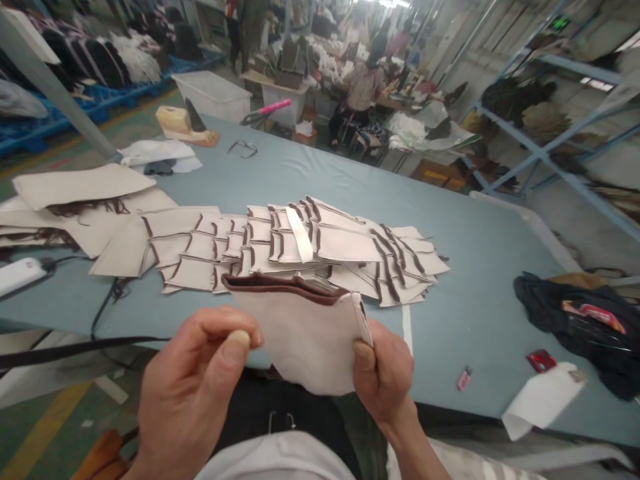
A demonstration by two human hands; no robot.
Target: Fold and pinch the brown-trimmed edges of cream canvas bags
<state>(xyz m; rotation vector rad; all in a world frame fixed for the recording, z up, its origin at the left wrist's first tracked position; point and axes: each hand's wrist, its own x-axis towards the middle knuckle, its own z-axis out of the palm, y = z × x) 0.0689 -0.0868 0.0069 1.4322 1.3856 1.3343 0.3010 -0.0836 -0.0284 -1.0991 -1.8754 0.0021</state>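
pale blue cutting table [475, 287] in a crowded workshop: a cream fabric piece with a brown edge [295, 340] held up between a left hand [193, 387] and a right hand [383, 377]

the piece hangs in the air just above the near edge of the table, slightly curled. the left thumb [236, 350] and fingers are together, pinching its upper left corner. the right thumb [364, 355] clamps its folded right side, with the right fingers behind the cloth and mostly hidden.

just beyond it, a fanned stack of similar brown-edged cream pieces [320, 243] lies on the table, a narrow white strip [299, 233] across it. larger cream pieces [85, 187] overlap at the stack's left. to the right sit a crumpled black garment [565, 327], a small red packet [541, 360] and a small pink object [463, 379]. a white sheet [543, 400] droops over the table edge. at the far end lie dark-framed glasses [243, 148] and a pink-handled tool [265, 110]. past the table, a seated co-worker [363, 93] works beside blue metal shelving [545, 127].
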